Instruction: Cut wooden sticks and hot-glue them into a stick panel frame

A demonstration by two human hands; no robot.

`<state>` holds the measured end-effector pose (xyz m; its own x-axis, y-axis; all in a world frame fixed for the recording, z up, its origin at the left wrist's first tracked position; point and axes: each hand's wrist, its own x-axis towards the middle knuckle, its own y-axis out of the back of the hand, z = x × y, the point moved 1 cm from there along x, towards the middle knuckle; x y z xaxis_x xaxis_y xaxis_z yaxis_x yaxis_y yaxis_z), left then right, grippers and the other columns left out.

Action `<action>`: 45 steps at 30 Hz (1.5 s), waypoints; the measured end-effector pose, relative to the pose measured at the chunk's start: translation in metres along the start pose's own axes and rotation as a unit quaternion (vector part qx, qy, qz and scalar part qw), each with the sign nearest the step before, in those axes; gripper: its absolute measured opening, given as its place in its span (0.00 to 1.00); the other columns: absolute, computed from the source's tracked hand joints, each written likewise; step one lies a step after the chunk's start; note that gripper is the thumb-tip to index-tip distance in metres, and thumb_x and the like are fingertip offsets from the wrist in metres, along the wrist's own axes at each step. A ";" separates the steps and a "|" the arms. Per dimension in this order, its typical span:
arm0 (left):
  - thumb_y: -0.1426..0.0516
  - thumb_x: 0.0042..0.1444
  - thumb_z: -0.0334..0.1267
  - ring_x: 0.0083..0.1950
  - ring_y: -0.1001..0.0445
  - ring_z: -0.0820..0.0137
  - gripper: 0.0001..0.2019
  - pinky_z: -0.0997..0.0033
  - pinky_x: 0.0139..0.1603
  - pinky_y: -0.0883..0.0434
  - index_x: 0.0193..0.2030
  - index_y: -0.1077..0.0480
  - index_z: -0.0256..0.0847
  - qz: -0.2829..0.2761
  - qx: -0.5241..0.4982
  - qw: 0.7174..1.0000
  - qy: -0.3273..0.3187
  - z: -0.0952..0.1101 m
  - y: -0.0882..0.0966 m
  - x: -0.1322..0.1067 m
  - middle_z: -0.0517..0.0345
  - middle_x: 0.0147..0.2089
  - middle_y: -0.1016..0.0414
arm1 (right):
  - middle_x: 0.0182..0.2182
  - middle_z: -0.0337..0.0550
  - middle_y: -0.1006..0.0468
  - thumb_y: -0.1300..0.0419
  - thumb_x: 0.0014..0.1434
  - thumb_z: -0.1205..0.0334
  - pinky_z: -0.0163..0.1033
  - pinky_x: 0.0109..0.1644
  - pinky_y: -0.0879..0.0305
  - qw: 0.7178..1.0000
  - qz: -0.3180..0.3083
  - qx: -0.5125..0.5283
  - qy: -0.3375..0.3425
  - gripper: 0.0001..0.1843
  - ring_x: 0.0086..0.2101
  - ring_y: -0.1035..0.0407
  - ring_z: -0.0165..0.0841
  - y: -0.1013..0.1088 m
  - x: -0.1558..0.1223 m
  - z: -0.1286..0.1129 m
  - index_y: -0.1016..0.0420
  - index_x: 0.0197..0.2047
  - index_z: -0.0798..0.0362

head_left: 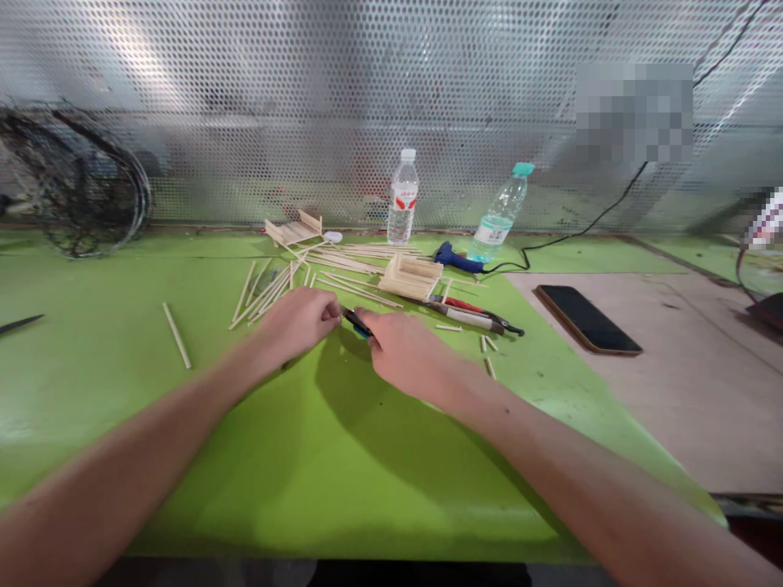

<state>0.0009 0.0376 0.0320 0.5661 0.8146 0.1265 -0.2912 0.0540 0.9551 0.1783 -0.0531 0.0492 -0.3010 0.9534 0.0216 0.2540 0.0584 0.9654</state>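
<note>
My right hand (411, 349) is closed round a small black and blue utility knife (358, 323), which points up and left towards my left hand. Thumb and fingers of my left hand (299, 319) are pinched together at the knife's front end. What they hold is too small to make out. Loose thin wooden sticks (269, 297) lie just beyond my left hand. A box-like piece built from sticks (411, 275) stands behind my right hand, and a second stick-built piece (294, 230) lies farther back on the left.
Red-and-white-handled pliers (471, 315) lie right of centre, near short stick offcuts (489, 367). A blue glue gun (458, 258), two bottles (402, 204) and a phone (587, 319) sit farther off. One stick (177, 335) lies at left; wire coils (91, 183) stand by the mesh.
</note>
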 end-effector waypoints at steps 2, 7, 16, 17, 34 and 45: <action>0.42 0.58 0.41 0.35 0.23 0.65 0.07 0.67 0.35 0.32 0.37 0.23 0.42 0.000 -0.006 1.000 0.001 0.000 0.000 0.000 0.56 0.36 0.19 | 0.35 0.48 0.19 0.50 0.60 0.73 0.38 0.30 0.46 1.000 -0.001 -0.003 -0.003 0.22 0.30 0.28 0.35 0.001 0.000 -0.001 0.31 0.57 0.53; 0.41 0.58 0.40 0.35 0.23 0.66 0.07 0.67 0.36 0.31 0.36 0.23 0.41 0.002 -0.015 1.000 0.004 0.001 0.000 -0.001 0.56 0.36 0.19 | 0.35 0.48 0.19 0.50 0.60 0.73 0.38 0.28 0.49 1.000 -0.005 -0.009 -0.005 0.24 0.29 0.29 0.34 0.002 -0.001 -0.003 0.32 0.59 0.53; 0.42 0.59 0.39 0.35 0.23 0.66 0.07 0.67 0.34 0.31 0.36 0.24 0.41 0.001 -0.009 1.000 0.002 0.001 -0.002 -0.001 0.55 0.37 0.18 | 0.37 0.50 0.19 0.49 0.60 0.72 0.38 0.30 0.45 1.000 -0.012 -0.003 -0.008 0.26 0.30 0.27 0.35 0.000 -0.001 -0.003 0.33 0.61 0.54; 0.42 0.59 0.39 0.35 0.23 0.66 0.07 0.67 0.35 0.31 0.36 0.24 0.41 0.001 -0.012 1.000 0.004 0.000 -0.002 -0.001 0.55 0.37 0.18 | 0.38 0.50 0.19 0.49 0.60 0.72 0.38 0.30 0.45 1.000 -0.013 0.000 -0.009 0.25 0.31 0.27 0.35 0.000 -0.001 -0.003 0.33 0.61 0.54; 0.43 0.58 0.40 0.36 0.24 0.64 0.08 0.67 0.35 0.33 0.36 0.23 0.43 0.006 0.023 1.000 -0.012 -0.003 -0.003 0.001 0.55 0.36 0.19 | 0.36 0.49 0.19 0.49 0.59 0.74 0.38 0.29 0.43 0.999 -0.012 -0.031 -0.001 0.31 0.31 0.26 0.36 -0.006 0.002 -0.005 0.38 0.65 0.55; 0.45 0.60 0.36 0.33 0.25 0.66 0.10 0.66 0.36 0.32 0.32 0.24 0.40 0.022 0.032 0.999 0.020 0.009 -0.008 -0.003 0.53 0.34 0.20 | 0.37 0.51 0.19 0.47 0.59 0.72 0.38 0.32 0.39 0.998 -0.041 -0.044 -0.019 0.26 0.33 0.25 0.37 -0.004 0.004 -0.010 0.34 0.61 0.56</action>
<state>0.0090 0.0297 0.0265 0.5220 0.8378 0.1600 -0.2644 -0.0194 0.9642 0.1671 -0.0524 0.0484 -0.2825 0.9570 -0.0656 0.1481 0.1111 0.9827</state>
